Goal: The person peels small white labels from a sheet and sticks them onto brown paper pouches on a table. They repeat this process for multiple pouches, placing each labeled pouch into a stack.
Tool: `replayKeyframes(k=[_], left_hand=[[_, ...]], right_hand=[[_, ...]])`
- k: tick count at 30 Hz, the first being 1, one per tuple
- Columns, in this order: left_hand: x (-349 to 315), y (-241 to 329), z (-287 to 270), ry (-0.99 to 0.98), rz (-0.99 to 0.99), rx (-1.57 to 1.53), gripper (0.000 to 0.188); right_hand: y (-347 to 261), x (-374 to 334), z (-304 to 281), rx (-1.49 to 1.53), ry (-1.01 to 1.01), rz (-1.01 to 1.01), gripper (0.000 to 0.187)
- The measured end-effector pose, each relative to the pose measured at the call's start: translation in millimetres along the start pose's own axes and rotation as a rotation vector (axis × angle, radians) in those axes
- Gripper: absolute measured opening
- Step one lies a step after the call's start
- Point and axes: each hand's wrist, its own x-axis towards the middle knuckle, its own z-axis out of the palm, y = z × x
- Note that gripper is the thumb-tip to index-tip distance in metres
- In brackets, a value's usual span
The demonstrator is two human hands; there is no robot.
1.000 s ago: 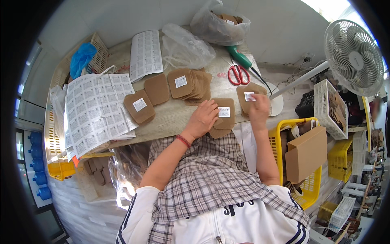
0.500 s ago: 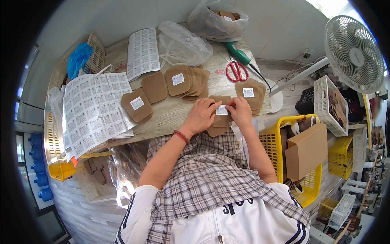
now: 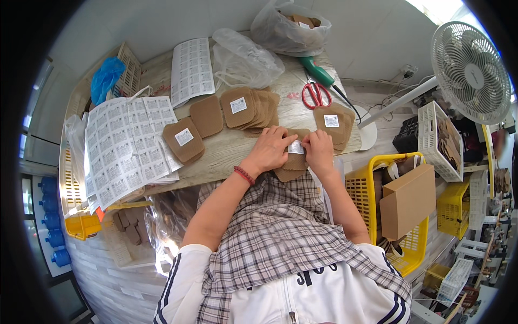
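A small white printed label lies on a brown rounded-square pad at the table's near edge, on top of other such pads. My left hand reaches it from the left, its thumb and forefinger closed on the label's upper left side. From the opposite side, my right hand pinches the label's right edge. The fingers partly cover the label and the pad. Just right of my hands sits a labelled stack of pads; further left are a fanned stack, a plain pad and another labelled stack.
Label sheets cover the table's left part, with another sheet behind. Red-handled scissors and a green corded tool lie at the back right. A yellow basket holding a cardboard box stands right; a white fan rises beyond.
Both hands stay at the label with only slight finger movement. My left fingers have shifted a little over its upper edge. The whole view has moved very slightly.
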Motion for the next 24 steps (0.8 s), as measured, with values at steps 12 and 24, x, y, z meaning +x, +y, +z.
replayKeyframes(k=[12,24], left_hand=[[2.6,1.4,-1.9,-0.044,-0.013,0.021,0.057],[-7.5,-0.1,12.5,0.156,0.058,0.063,0.049]], right_hand=[[-14.5,-19.1,-11.5,0.22,0.167,-0.225,0.021],[-1.8,-17.9,-17.6,0.833,0.278,0.457,0.008]])
